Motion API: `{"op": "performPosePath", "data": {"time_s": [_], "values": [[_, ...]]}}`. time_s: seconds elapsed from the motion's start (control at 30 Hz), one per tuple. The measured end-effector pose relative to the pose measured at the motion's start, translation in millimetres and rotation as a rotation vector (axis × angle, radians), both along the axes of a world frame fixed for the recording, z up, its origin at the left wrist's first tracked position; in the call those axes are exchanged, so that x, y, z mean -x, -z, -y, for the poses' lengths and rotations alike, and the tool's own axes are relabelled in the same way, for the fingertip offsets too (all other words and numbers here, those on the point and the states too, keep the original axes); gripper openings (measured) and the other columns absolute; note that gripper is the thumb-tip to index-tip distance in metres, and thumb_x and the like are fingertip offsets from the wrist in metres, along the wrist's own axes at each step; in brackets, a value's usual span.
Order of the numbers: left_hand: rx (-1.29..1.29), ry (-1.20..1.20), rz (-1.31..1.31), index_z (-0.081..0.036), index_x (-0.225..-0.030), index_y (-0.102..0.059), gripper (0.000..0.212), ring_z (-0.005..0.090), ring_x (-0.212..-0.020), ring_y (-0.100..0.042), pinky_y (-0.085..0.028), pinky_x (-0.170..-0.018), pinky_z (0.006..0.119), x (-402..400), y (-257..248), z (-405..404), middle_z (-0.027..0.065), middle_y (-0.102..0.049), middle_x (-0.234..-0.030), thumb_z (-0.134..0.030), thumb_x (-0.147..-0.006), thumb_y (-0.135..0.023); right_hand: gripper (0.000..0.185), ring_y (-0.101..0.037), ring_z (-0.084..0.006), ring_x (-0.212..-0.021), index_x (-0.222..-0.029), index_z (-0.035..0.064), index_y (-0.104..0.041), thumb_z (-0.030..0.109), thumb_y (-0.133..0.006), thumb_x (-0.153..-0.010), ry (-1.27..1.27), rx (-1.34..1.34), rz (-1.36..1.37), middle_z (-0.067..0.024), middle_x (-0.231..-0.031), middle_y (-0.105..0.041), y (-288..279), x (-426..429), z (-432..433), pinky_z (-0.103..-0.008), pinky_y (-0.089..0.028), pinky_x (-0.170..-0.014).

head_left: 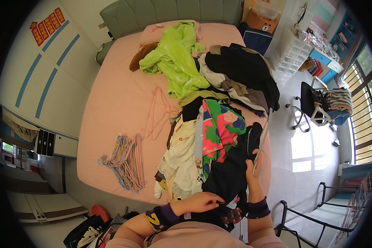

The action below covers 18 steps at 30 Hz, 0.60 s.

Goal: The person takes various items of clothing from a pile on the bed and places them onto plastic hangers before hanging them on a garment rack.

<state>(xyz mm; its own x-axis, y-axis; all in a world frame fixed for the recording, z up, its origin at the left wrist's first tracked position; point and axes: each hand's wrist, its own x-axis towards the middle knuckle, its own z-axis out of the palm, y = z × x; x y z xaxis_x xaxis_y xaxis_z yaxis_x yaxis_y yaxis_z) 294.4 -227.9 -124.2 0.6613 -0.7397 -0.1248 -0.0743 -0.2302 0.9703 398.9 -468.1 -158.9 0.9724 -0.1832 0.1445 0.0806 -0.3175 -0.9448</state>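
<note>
A black garment [228, 176] lies across the near right part of the clothes pile, in front of my body. My left hand [206, 201] pinches its near edge between thumb and fingers. At the bed's right side, my right hand [254, 166] grips the garment's right edge. A narrow grey band [264, 136], perhaps a strap or drawstring, loops past its fingers. Just beyond the black cloth is a green, pink and blue patterned garment [221, 130]. White and cream clothes [181, 158] are heaped to the left. Dark purple bands are around both wrists.
Bundled hangers [127, 164] and loose pink hangers [158, 116] lie on the pink bedsheet [111, 99]. A lime green blanket [179, 59] and dark clothes [238, 65] cover the far part. Right of the bed are an office chair [316, 105] and a black-framed rack [307, 217].
</note>
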Motion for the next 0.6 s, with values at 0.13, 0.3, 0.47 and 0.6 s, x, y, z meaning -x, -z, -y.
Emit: {"op": "performPosePath", "data": {"time_s": [0.13,0.3,0.47,0.6], "values": [[-0.012,-0.319,-0.107,-0.008,-0.127,-0.062,0.034,0.0114,-0.079,-0.059,-0.048,-0.072,0.025,8.2,-22.3,-29.8,0.0042,-0.063,-0.094,-0.006,-0.093,-0.057,0.033,-0.041,-0.0136,-0.089,-0.104,0.0069,-0.045,-0.004,-0.054,-0.074,-0.214,-0.106,-0.078,-0.0046,-0.096,-0.04,-93.7,38.2,-28.1,-0.0248,-0.034,-0.083],[0.076,-0.772,0.085,-0.008,-0.135,-0.053,0.043,0.0105,-0.077,-0.055,-0.046,-0.07,0.024,33.2,-44.7,-83.2,0.0032,-0.059,-0.1,-0.002,-0.093,-0.057,0.031,-0.039,-0.0129,-0.087,-0.099,0.008,-0.044,-0.004,-0.054,-0.072,-0.657,-0.175,-0.084,-0.0031,-0.092,-0.038,-150.2,88.4,-65.3,-0.0235,-0.033,-0.083],[0.11,-1.21,0.305,-0.008,-0.135,-0.052,0.041,0.0151,-0.093,-0.057,-0.046,-0.078,0.027,97.6,-56.6,-147.2,0.0073,-0.058,-0.115,-0.004,-0.094,-0.057,0.034,-0.04,-0.017,-0.096,-0.098,0.0085,-0.044,0.0,-0.057,-0.068,-1.042,-0.281,-0.22,-0.0042,-0.097,-0.041,-171.0,129.9,-123.3,-0.0262,-0.03,-0.092],[0.086,-1.309,0.252,-0.004,-0.119,-0.064,0.026,0.0171,-0.1,-0.058,-0.044,-0.085,0.029,180.1,-45.7,-198.0,0.0084,-0.063,-0.111,-0.015,-0.098,-0.054,0.032,-0.038,-0.0127,-0.091,-0.098,0.0099,-0.046,-0.001,-0.056,-0.07,-1.292,-0.379,-0.456,-0.001,-0.095,-0.04,-197.5,171.9,-179.3,-0.0235,-0.03,-0.084]]}}
